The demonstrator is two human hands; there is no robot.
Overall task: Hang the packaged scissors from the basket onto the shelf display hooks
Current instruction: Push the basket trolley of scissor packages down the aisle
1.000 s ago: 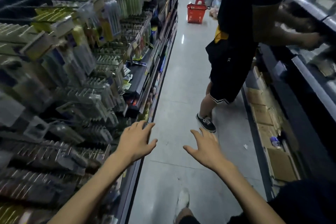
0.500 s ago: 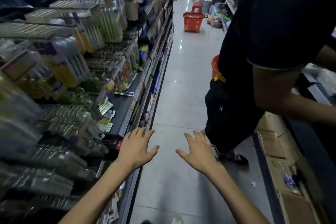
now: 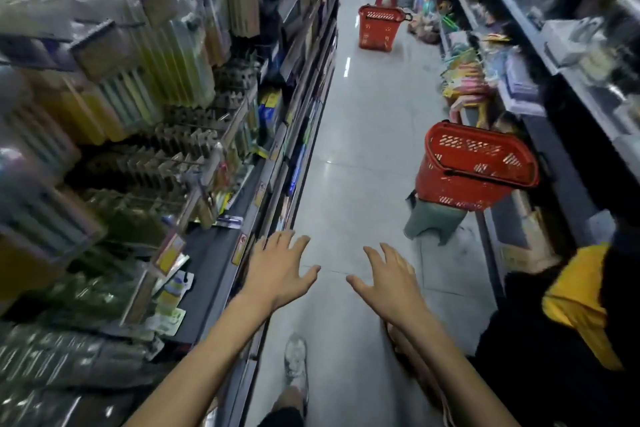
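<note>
My left hand (image 3: pixel 278 270) and my right hand (image 3: pixel 389 279) are held out in front of me over the aisle floor, fingers spread, holding nothing. A red basket (image 3: pixel 474 166) sits tilted on a green stool (image 3: pixel 433 222) ahead on the right, well beyond my right hand; what lies inside is not visible. The shelf on my left carries rows of display hooks (image 3: pixel 180 139) hung with blurred packaged goods. I cannot pick out any packaged scissors.
A second red basket (image 3: pixel 379 26) stands farther down the aisle. A person in black with a yellow patch (image 3: pixel 581 315) is close at the lower right. A shelf (image 3: pixel 540 55) of goods lines the right side. My shoe (image 3: pixel 296 364) is on the floor below.
I have moved forward down the aisle past the person in black, who is now at my lower right. The basket on the stool has come into view. Both hands stay open.
</note>
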